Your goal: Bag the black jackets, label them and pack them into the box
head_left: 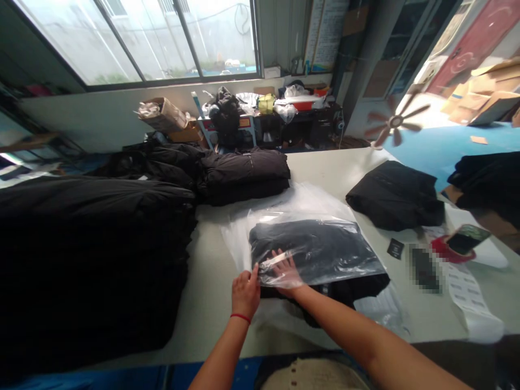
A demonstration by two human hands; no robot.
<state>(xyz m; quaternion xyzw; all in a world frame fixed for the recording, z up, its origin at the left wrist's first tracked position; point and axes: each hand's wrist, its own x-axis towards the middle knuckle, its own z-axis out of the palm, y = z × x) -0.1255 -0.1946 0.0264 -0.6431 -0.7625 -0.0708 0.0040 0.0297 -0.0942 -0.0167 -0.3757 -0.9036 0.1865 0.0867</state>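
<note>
A folded black garment (312,244) lies mostly inside a clear plastic bag (365,264), and its near edge sticks out of the bag's mouth. My left hand (246,292), with a red string on the wrist, pinches the bag at its near left corner. Under the clear film, my right hand (286,271) reaches in through the mouth and rests on the garment with its fingers spread. A white strip shows beside those fingers. More clear bags (300,197) lie beneath and behind.
Tall stacks of black garments (93,260) fill the table's left, with another pile (244,173) behind. To the right are a black folded piece (394,195), a black tag (395,248), a label strip (467,292), a phone on a red tape roll (450,249) and a small fan (396,122).
</note>
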